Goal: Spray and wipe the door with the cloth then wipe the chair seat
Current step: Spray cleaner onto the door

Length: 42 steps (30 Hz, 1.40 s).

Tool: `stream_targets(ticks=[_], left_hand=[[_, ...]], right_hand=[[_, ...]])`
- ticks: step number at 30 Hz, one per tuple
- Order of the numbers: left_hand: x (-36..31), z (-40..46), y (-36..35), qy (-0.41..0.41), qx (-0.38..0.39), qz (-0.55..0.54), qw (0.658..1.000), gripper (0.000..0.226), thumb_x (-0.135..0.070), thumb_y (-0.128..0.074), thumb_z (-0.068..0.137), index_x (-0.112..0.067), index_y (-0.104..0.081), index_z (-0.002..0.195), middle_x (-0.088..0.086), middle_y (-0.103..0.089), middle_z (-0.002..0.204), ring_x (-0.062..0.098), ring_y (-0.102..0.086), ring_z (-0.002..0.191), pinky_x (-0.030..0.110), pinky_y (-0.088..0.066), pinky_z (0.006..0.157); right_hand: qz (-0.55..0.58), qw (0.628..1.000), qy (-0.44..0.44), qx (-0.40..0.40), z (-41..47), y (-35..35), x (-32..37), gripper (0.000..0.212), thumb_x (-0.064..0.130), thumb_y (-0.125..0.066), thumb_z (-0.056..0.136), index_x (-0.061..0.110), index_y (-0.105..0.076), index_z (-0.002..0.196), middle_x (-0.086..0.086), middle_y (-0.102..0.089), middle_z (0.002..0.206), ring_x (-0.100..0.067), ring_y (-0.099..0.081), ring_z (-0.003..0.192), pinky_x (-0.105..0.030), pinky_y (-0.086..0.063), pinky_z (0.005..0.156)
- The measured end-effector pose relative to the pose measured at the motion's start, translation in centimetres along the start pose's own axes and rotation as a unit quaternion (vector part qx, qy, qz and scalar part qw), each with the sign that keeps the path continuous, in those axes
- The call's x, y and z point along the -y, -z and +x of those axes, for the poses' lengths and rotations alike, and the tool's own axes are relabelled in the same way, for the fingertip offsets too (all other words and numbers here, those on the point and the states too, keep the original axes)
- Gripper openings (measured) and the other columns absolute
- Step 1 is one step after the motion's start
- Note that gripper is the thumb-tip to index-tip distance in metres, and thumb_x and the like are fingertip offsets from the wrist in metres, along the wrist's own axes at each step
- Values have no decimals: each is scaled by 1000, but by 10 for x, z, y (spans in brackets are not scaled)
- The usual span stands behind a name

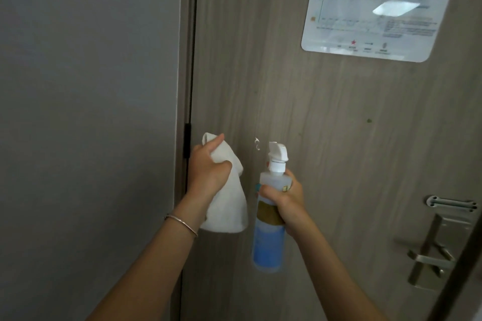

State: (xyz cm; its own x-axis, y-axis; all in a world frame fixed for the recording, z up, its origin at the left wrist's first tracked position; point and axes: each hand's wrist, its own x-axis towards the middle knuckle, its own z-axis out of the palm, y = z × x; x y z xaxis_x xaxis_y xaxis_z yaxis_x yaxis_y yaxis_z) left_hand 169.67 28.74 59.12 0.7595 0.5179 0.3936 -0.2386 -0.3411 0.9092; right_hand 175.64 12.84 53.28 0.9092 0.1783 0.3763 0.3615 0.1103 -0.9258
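Most of the view is filled by a grey-brown wood-grain door [326,117], bordered on the left by a plain grey wall [86,99]. A laminated notice [378,8] is fixed high on the door, its print too blurred to be read. A metal lever handle [430,255] is mounted at the door's lower right. A white cloth [229,206] is gripped by the left hand [208,167], fingers curled round its bunched top, the rest hanging in front of the door. An upright spray bottle [270,229] of blue liquid is clasped round its shoulder by the right hand [284,195], fingers wrapped. What may be a small fleck of foam [257,143] is seen on the door beside the nozzle. A thin bracelet [181,224] is worn on the left wrist.
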Motion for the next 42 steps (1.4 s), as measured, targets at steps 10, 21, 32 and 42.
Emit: stream_targets(ticks=[10,21,32,42], left_hand=[[26,16,0,1,21,17,1000,64,6,-54,82,-30,-56,135,1,-42,125,21,-47,120,21,-36,92],[35,42,-1,5,23,4,1000,65,6,-56,83,-34,-55,135,3,-44,134,19,-47,114,27,-42,93],[37,55,5,16,38,-8,999,65,6,-58,86,-35,-52,136,2,-40,139,21,-44,116,29,-44,89],[37,56,7,20,24,-17,999,65,6,-58,84,-34,-55,135,2,-41,139,25,-46,123,29,-45,91]], right_hand=[[34,999,-16,11,41,-15,-23,66,27,-79,43,13,-60,105,-8,-67,84,-18,-68,70,-27,-54,59],[27,999,-29,22,65,-10,-39,70,31,-80,40,13,-60,105,-9,-67,83,-25,-69,74,-35,-56,63],[33,999,-21,30,72,-9,-46,51,20,-78,54,10,-61,101,-11,-68,81,-25,-69,72,-35,-56,62],[7,999,-32,37,65,-9,-44,62,31,-82,47,10,-61,102,-13,-70,84,-25,-70,73,-35,-57,63]])
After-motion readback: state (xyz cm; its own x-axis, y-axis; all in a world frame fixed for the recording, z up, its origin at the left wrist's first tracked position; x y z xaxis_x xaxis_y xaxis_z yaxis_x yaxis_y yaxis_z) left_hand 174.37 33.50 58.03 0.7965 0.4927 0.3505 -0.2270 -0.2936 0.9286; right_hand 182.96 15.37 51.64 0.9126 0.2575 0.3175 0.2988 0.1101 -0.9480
